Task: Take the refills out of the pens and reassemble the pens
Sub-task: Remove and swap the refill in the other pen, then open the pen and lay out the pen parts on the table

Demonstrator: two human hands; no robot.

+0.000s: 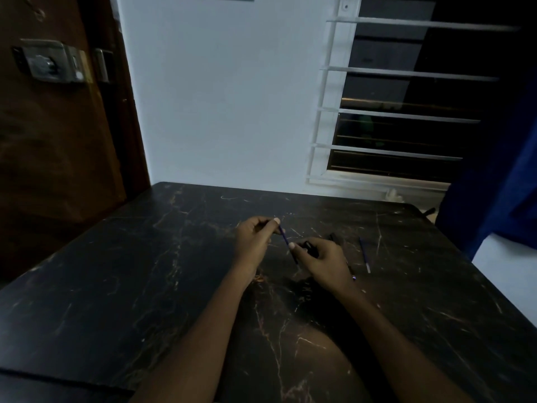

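Over the middle of the dark marbled table (145, 286), my left hand (254, 237) pinches the far end of a thin blue refill (284, 235). The refill slants down toward my right hand (321, 255), which grips a black pen body (308, 247) between thumb and fingers. I cannot tell whether the refill's near end is inside the pen body. To the right on the table lie a loose blue refill (364, 254) with a pale tip and a dark pen part (334, 237). Another pen (351, 270) lies partly hidden under my right hand.
The table's far edge meets a pale wall (226, 97). A brown door with a metal lock (52, 64) stands at the left. A barred window (401, 112) is at the back right, and a blue curtain (499, 175) hangs at the right edge.
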